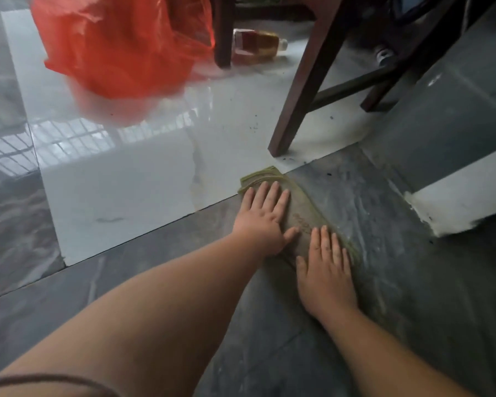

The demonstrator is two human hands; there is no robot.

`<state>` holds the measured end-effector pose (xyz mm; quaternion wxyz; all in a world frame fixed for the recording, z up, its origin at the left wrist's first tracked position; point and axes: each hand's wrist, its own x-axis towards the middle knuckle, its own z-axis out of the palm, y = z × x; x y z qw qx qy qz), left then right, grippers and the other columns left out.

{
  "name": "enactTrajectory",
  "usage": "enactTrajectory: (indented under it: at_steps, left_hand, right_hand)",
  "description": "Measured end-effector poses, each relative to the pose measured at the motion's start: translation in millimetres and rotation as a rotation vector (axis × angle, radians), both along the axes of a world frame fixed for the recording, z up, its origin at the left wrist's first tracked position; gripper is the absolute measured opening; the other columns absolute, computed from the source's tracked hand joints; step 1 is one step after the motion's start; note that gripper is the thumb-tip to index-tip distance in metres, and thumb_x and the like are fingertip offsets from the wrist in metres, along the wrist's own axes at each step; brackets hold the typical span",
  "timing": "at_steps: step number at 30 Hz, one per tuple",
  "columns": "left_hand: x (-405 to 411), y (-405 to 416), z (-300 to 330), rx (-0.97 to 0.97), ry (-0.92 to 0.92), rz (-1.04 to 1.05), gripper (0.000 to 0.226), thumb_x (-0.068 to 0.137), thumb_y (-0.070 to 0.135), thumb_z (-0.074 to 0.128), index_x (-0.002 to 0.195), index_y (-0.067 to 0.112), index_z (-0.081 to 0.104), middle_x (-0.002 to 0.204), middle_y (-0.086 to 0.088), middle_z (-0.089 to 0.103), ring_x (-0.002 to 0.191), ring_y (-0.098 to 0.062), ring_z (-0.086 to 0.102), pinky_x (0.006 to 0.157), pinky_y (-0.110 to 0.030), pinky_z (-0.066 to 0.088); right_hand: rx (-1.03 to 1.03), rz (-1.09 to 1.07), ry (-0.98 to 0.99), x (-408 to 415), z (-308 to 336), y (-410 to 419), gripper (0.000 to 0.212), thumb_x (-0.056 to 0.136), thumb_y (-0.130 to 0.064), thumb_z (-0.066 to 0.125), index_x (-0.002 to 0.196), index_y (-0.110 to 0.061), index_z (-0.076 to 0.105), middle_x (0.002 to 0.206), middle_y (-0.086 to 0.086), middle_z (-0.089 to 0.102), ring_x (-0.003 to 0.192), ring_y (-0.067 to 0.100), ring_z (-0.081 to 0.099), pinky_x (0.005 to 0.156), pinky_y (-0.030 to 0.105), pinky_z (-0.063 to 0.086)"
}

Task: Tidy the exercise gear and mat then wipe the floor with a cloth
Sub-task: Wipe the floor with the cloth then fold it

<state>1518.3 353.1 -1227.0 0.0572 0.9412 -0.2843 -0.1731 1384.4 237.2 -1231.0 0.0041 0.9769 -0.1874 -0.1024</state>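
Head view: cloth (298, 213) under left hand (262, 216), right hand (325, 270).

Grey cloth (297, 217) with a green stitched edge, folded into a long flat strip. Spread flat on the dark grey floor (384, 282) tiles, far corner reaching the seam with the white tile. Streaky, dusty sheen on the dark tile to the right of the strip.

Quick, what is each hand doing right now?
Left hand: open, fingers straight, pressing flat on the cloth.
Right hand: open, fingers straight, pressing flat on the cloth too.
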Motion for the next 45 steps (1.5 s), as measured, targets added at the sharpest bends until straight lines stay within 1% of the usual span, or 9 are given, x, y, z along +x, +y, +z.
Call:
enactTrajectory:
  at_steps: [3, 9, 13, 19, 25, 29, 31, 37, 45]
  left_hand:
    - [-22, 5, 2, 0.0, -0.015, -0.025, 0.086, 0.092, 0.072, 0.019, 0.157, 0.024, -0.013, 0.165, -0.003, -0.018, 0.151, -0.024, -0.02, 0.121, -0.048, -0.011]
    - [-62, 59, 5, -0.011, 0.002, -0.065, 0.088, 0.091, 0.073, 0.022, 0.157, 0.025, -0.01, 0.165, -0.002, -0.015, 0.151, -0.023, -0.018, 0.121, -0.047, -0.01]
    - [-82, 125, 5, -0.005, -0.016, -0.072, 0.089, 0.089, 0.075, 0.024, 0.158, 0.028, -0.007, 0.166, 0.0, -0.011, 0.152, -0.021, -0.016, 0.122, -0.045, -0.009]
    - [-98, 269, 1, 0.015, -0.048, 0.084, 0.089, 0.088, 0.077, 0.023, 0.157, 0.031, -0.007, 0.166, 0.002, -0.011, 0.152, -0.019, -0.016, 0.122, -0.042, -0.01]
    - [-172, 467, 5, 0.109, -0.015, 0.38, 0.09, 0.087, 0.079, 0.021, 0.155, 0.032, -0.014, 0.165, 0.001, -0.016, 0.151, -0.02, -0.018, 0.122, -0.041, -0.01]
    - [-265, 579, 9, 0.209, 0.036, 0.55, 0.092, 0.083, 0.08, 0.012, 0.155, 0.03, -0.016, 0.165, -0.003, -0.015, 0.152, -0.022, -0.016, 0.123, -0.041, -0.008]
    - [-323, 614, 11, 0.244, 0.064, 0.623, 0.093, 0.08, 0.081, 0.007, 0.154, 0.03, -0.017, 0.165, -0.004, -0.015, 0.152, -0.023, -0.016, 0.123, -0.042, -0.008]
    - [-460, 604, 13, 0.243, 0.135, 0.805, 0.093, 0.083, 0.078, 0.016, 0.154, 0.028, -0.018, 0.164, -0.004, -0.018, 0.151, -0.024, -0.019, 0.122, -0.047, -0.008]
    - [-461, 521, 14, 0.195, 0.144, 0.64, 0.095, 0.086, 0.074, 0.023, 0.155, 0.021, -0.014, 0.164, -0.011, -0.017, 0.151, -0.031, -0.018, 0.121, -0.055, -0.006]
  right_hand:
    - [0.005, -0.051, 0.048, -23, 1, 10, 0.08, 0.088, -0.052, 0.002, 0.158, -0.013, 0.007, 0.166, 0.007, 0.008, 0.153, 0.026, 0.009, 0.122, 0.046, 0.008]
    - [0.021, -0.088, 0.052, -69, 2, 68, 0.076, 0.091, -0.05, 0.019, 0.155, -0.008, 0.024, 0.161, 0.012, 0.027, 0.147, 0.032, 0.027, 0.118, 0.051, 0.02]
    - [0.055, -0.061, 0.012, -92, 3, 136, 0.075, 0.09, -0.048, 0.029, 0.151, -0.003, 0.033, 0.156, 0.017, 0.035, 0.142, 0.037, 0.035, 0.114, 0.055, 0.026]
    - [0.087, 0.103, -0.026, -91, 1, 257, 0.076, 0.089, -0.05, 0.032, 0.152, -0.007, 0.032, 0.158, 0.015, 0.033, 0.144, 0.035, 0.032, 0.116, 0.051, 0.016]
    - [0.201, 0.38, 0.0, -122, 4, 424, 0.078, 0.09, -0.051, 0.028, 0.155, -0.009, 0.02, 0.163, 0.013, 0.02, 0.15, 0.033, 0.018, 0.119, 0.053, 0.009]
    - [0.273, 0.628, 0.138, -186, 9, 519, 0.078, 0.099, -0.049, 0.027, 0.153, -0.012, -0.016, 0.163, 0.011, -0.018, 0.15, 0.033, -0.018, 0.118, 0.054, -0.015]
    - [0.284, 0.726, 0.195, -227, 14, 547, 0.079, 0.1, -0.049, 0.026, 0.153, -0.012, -0.02, 0.161, 0.011, -0.027, 0.147, 0.034, -0.027, 0.116, 0.055, -0.02]
    - [0.273, 0.868, 0.295, -329, 20, 540, 0.084, 0.094, -0.047, 0.042, 0.155, -0.008, -0.001, 0.164, 0.017, -0.006, 0.15, 0.039, -0.01, 0.119, 0.057, -0.012]
    - [0.254, 0.771, 0.366, -348, 30, 448, 0.082, 0.092, -0.044, 0.039, 0.155, -0.01, -0.002, 0.163, 0.01, -0.009, 0.152, 0.035, -0.005, 0.122, 0.053, -0.002]
